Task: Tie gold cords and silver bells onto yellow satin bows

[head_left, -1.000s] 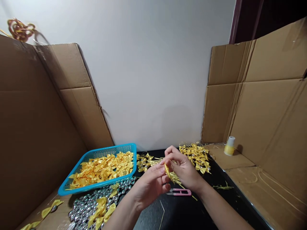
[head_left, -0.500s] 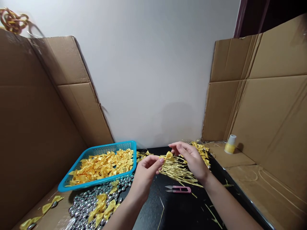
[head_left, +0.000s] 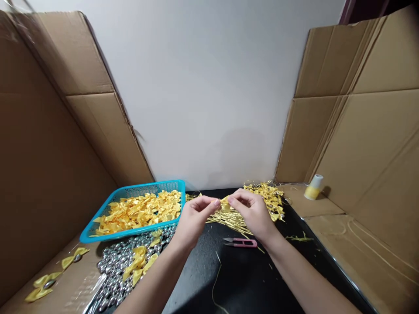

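Between my two hands is a yellow ribbon bow (head_left: pixel 224 201), partly covered by the fingertips. My left hand (head_left: pixel 196 216) pinches its left end between thumb and finger. Opposite it, my right hand (head_left: pixel 250 211) pinches the right end. Just beneath them a bundle of gold cords (head_left: pixel 231 220) lies on the black table. Pink thread snips (head_left: pixel 240 242) rest nearer to me, blades pointing left. Whether a cord is also in the fingers I cannot tell.
A blue basket (head_left: pixel 131 232) full of yellow bows stands at the left. Silver beads (head_left: pixel 121 266) with a few bows lie in front of it. Finished-looking beaded bows (head_left: pixel 266 198) are heaped behind my right hand. A thread spool (head_left: pixel 313 187) stands on cardboard at right.
My right hand has come in from the right and closed on the bow, which my left hand was holding alone. The camera view has tipped slightly downward.
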Tool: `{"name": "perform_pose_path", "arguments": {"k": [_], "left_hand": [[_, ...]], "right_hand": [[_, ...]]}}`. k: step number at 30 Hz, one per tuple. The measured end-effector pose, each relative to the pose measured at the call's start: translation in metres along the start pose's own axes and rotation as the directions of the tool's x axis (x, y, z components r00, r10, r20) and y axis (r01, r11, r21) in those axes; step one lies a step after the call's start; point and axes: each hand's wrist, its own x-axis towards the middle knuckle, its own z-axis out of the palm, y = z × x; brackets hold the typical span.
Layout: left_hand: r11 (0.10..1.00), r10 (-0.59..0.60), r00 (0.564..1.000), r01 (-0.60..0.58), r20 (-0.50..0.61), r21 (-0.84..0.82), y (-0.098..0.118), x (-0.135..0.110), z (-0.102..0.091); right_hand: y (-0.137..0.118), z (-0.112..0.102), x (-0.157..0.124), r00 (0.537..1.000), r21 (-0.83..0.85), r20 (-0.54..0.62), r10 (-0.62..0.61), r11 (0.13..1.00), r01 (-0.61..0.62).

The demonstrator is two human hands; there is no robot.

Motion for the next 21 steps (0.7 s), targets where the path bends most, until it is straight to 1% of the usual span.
{"name": "perform_pose_path", "arguments": {"k": [3, 5, 8, 11, 14, 16, 19, 21], "left_hand": [[0.999, 0.012, 0.998, -0.014, -0.058, -0.033, -0.004, 0.000, 0.005], [0.999, 0.010, 0.996, -0.014, -0.090, -0.047, -0.007, 0.000, 0.008], [0.999, -0.009, 0.994, 0.004, -0.108, -0.047, -0.011, 0.003, 0.006], [0.999, -0.040, 0.991, 0.039, -0.129, -0.014, -0.018, 0.004, -0.004], [0.995, -0.077, 0.983, 0.086, -0.167, 0.045, -0.034, -0.009, -0.022], [0.988, -0.110, 0.978, 0.127, -0.178, 0.088, -0.047, -0.025, -0.035], [0.972, -0.139, 0.975, 0.167, -0.172, 0.164, -0.067, -0.052, -0.051], [0.962, -0.129, 0.978, 0.164, -0.166, 0.220, -0.077, -0.066, -0.058]], "right_hand": [[0.006, 0.011, -0.006, 0.996, 0.003, -0.086, -0.011, 1.000, 0.011], [0.011, 0.017, -0.008, 0.993, -0.020, -0.114, 0.005, 1.000, -0.007], [0.017, 0.018, -0.007, 0.994, -0.117, -0.107, 0.020, 0.993, -0.033], [0.025, 0.012, -0.008, 0.998, -0.288, -0.052, 0.040, 0.956, -0.053], [0.037, 0.010, -0.023, 0.990, -0.491, 0.089, 0.111, 0.870, -0.053], [0.045, 0.016, -0.041, 0.962, -0.617, 0.193, 0.195, 0.786, -0.036], [0.053, 0.030, -0.067, 0.918, -0.767, 0.266, 0.292, 0.641, 0.018], [0.055, 0.038, -0.075, 0.897, -0.831, 0.287, 0.335, 0.552, 0.060]]}}
